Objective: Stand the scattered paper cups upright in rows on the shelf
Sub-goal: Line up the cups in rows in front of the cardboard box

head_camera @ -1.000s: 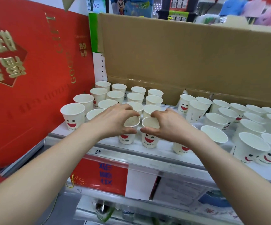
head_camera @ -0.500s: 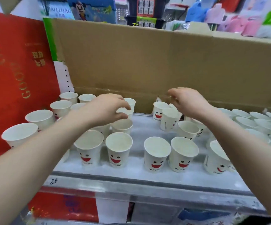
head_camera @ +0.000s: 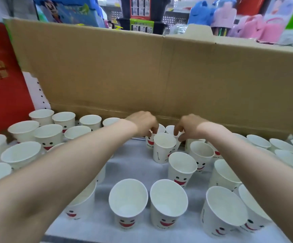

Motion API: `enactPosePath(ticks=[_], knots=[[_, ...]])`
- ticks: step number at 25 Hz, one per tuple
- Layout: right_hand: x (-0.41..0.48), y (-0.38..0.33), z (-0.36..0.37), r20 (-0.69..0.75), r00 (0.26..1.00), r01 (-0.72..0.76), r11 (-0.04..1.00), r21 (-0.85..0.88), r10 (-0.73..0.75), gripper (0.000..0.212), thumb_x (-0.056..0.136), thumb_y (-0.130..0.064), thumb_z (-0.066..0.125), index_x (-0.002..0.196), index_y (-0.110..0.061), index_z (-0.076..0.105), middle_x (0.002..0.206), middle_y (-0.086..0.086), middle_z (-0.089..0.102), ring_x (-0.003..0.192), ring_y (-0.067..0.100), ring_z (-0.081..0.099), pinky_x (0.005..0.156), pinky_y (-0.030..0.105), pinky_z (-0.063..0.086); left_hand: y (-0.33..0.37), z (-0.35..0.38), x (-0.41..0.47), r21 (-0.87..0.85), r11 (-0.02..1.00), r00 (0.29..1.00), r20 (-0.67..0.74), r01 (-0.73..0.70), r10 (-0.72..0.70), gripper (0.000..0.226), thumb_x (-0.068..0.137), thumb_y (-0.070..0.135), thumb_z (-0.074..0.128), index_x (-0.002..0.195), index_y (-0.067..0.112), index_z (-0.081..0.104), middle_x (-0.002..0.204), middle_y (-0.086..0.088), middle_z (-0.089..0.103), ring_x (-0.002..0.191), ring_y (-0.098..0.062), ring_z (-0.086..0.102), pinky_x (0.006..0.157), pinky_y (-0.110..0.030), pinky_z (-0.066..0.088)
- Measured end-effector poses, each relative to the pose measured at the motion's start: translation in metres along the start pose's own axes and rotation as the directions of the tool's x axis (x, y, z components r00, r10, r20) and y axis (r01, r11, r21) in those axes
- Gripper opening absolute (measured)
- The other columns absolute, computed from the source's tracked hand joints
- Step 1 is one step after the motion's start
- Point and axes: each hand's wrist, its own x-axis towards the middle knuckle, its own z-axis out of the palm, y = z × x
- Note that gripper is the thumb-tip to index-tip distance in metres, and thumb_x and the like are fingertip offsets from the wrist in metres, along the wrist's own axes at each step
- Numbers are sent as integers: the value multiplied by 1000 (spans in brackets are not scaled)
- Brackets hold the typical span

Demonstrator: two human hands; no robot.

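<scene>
Step in hand: two cups at the back of the shelf are judged to be getting straightened and closed up into a row against the cardboard.
Left hand (head_camera: 142, 126): the fingers are curled downward, and the rim of a white paper cup with a red smile print (head_camera: 149, 142) is pinched from above.
Right hand (head_camera: 190, 128): finger and thumb are curled round the far rim of a white paper rear cup (head_camera: 169, 128), just beside the first; the contact is partly hidden.
Doing it well: the rims should be held lightly, since thin paper walls are easily dented. Each cup should be lowered flat on its base and slid until its rim touches its neighbour's, without the front cup (head_camera: 164, 148) being knocked.
Cup build: thin white paper, tapered to a narrow base, with a rolled lip and a matte inside. Little weight is to be expected, so tipping is likely if a cup is brushed.
Ordered cups (head_camera: 48, 134): upright rows are seen at the left, rims touching or nearly so.
Loose cups (head_camera: 181, 165): a ragged cluster is spread over the middle and right, not yet lined up.
Shelf (head_camera: 135, 164): a pale, smooth deck is shown between the cups.
Backing: a brown corrugated cardboard sheet (head_camera: 107, 76), creased near its foot, is stood behind the cups.
Side: a red gift box with gold characters (head_camera: 2, 85) is stood at the left end.
</scene>
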Motion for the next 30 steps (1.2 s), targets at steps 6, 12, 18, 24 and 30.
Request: enactPosePath(ticks=[6, 12, 18, 24, 30], knots=[[7, -10, 15, -157, 984, 89, 996, 26, -83, 10, 81, -18, 72, 89, -24, 74, 85, -1, 68, 78, 23, 59, 66, 26, 42, -29, 0, -21, 81, 996, 999, -29, 25, -23, 12, 82, 18, 68, 91, 25, 70, 95, -1, 69, 82, -27, 60, 64, -27, 40], [16, -38, 12, -202, 968, 151, 988, 4, -147, 12, 82, -12, 66, 82, -23, 72, 74, -5, 57, 71, 23, 52, 59, 25, 36, -57, 2, -44, 140, 989, 999, -14, 43, -41, 4, 85, 20, 65, 87, 23, 67, 89, -3, 67, 76, -27, 55, 60, -27, 34], [22, -44, 11, -181, 973, 143, 990, 9, -139, 6, 83, -19, 69, 85, -24, 71, 77, -5, 58, 75, 24, 55, 65, 28, 42, -59, 4, -48, 144, 989, 997, -69, 34, -24, 7, 88, 20, 61, 90, 22, 67, 90, -5, 65, 71, -25, 44, 60, -27, 29], [10, -41, 1, -207, 976, 88, 993, 73, -72, 27, 89, -13, 60, 108, -28, 71, 97, -2, 68, 87, 20, 59, 79, 31, 50, -58, 7, -47, 35, 999, 996, -81, 30, -27, 23, 87, 27, 66, 110, 27, 65, 110, 1, 67, 96, -26, 60, 67, -29, 41], [-32, -30, -12, -105, 994, 39, 995, 93, -29, 22, 84, -14, 62, 91, -30, 75, 88, -6, 70, 84, 17, 64, 77, 29, 53, -5, -5, -47, -144, 949, 959, -95, -280, 269, 38, 82, 13, 62, 114, 34, 62, 111, 14, 59, 99, -12, 54, 77, -27, 44]])
